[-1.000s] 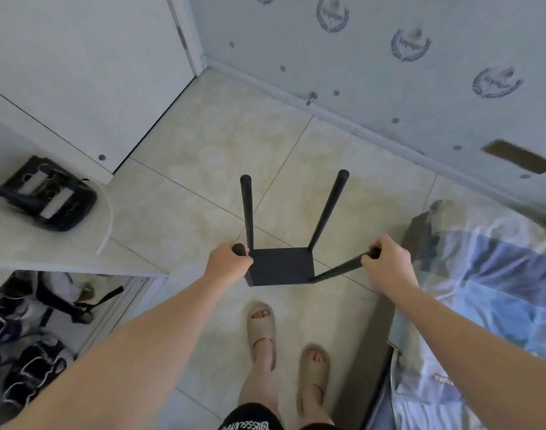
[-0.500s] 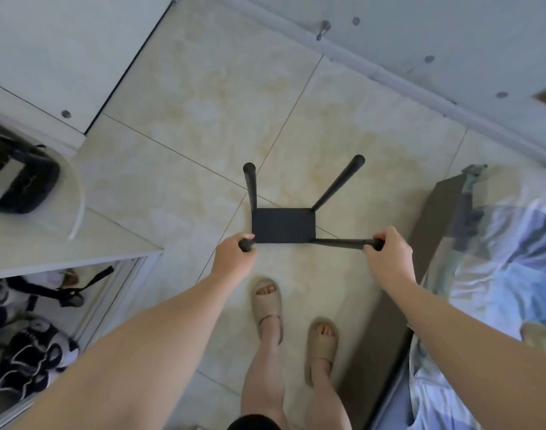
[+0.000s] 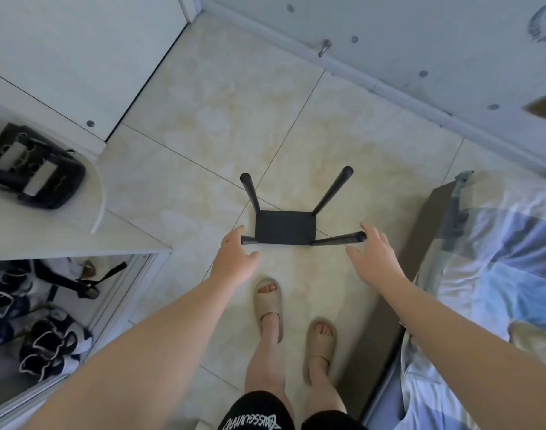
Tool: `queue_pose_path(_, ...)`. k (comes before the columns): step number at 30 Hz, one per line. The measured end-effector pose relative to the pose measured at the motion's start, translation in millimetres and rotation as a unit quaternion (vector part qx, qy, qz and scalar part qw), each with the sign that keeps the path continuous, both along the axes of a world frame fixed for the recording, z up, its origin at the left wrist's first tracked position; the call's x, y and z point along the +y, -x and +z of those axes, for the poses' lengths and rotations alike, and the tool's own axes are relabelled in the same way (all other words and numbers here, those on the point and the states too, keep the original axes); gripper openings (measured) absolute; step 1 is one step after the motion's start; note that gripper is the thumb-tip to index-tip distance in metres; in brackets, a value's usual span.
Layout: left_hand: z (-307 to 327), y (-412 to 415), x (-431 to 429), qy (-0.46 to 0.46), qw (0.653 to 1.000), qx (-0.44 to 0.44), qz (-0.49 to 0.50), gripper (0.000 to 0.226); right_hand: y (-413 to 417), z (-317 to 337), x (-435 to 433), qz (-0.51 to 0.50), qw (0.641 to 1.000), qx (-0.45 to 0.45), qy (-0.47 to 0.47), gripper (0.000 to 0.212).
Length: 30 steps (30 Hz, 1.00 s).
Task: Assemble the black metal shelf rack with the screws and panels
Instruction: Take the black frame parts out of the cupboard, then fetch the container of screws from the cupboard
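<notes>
The black metal shelf rack point(image 3: 284, 226) stands on the tiled floor in front of my feet, seen from above: a black square panel with four round posts rising from its corners. My left hand point(image 3: 234, 262) is open beside the top of the near left post, fingers spread, barely touching it or just off it. My right hand point(image 3: 374, 259) is open too, its fingertips at the top of the near right post point(image 3: 340, 240). Neither hand grips a post. No loose screws or spare panels are visible.
A pale table point(image 3: 48, 218) with a black device point(image 3: 32, 172) stands at the left, with shoes point(image 3: 48, 346) beneath it. A bed with blue bedding point(image 3: 498, 268) and its dark frame point(image 3: 427, 231) lie at the right. A wall point(image 3: 420, 41) runs across the back.
Both hands were closed on the tops of the two near posts; now they have let go and opened. The rack stands on the floor by itself.
</notes>
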<state>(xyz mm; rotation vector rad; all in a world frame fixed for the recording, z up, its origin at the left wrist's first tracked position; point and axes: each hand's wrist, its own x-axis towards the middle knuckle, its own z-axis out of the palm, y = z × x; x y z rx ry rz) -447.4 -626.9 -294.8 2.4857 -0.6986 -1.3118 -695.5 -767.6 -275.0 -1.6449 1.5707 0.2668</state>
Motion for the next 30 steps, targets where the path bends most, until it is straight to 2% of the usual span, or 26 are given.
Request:
queue_pose_path(5,61,33,29,-0.001,0.989,-0.119,-0.089,0.068,15,63,22,0.171,0.983,-0.02,0.063,0.066)
queue_pose_path(10,125,75,76,0.051,0.971,-0.214,-0.094,0.068,24,114,49,0.332,0.932,-0.041,0.14,0.067)
queue_pose_path(17,190,107,164,0.08,0.955,-0.286,-0.021,0.075,-8,174,94,0.495,0.832,-0.087,0.237,0.069)
queue_pose_path(25,226,70,269,0.056,0.919,-0.382,0.082,0.084,-108,217,172,0.632,0.704,-0.182,0.268,0.07)
queue_pose_path(30,232,13,345,0.044,0.909,-0.387,0.146,0.085,-190,228,244,0.66,0.667,-0.21,0.273,0.07)
